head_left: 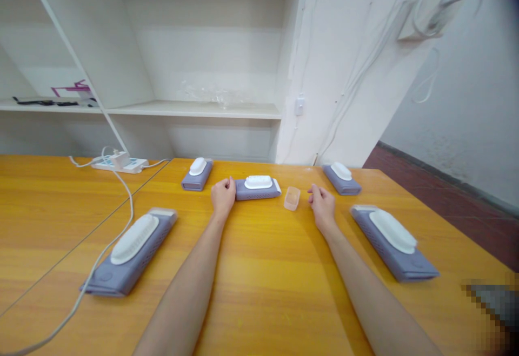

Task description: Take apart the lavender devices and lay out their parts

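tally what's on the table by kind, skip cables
Purple devices with white tops: 5
Clear plastic cup: 1
White power strip: 1
Total: 7

The left hand (223, 194) lies at the middle device's (258, 187) left end, perhaps touching it; a cup (292, 198) stands between that device and the right hand (322, 202). Outward on the table (259, 291) lie a back-left device (197, 174), near-left device (130, 250), back-right device (341, 178) and near-right device (395, 242). A power strip (119, 162) sits far left.
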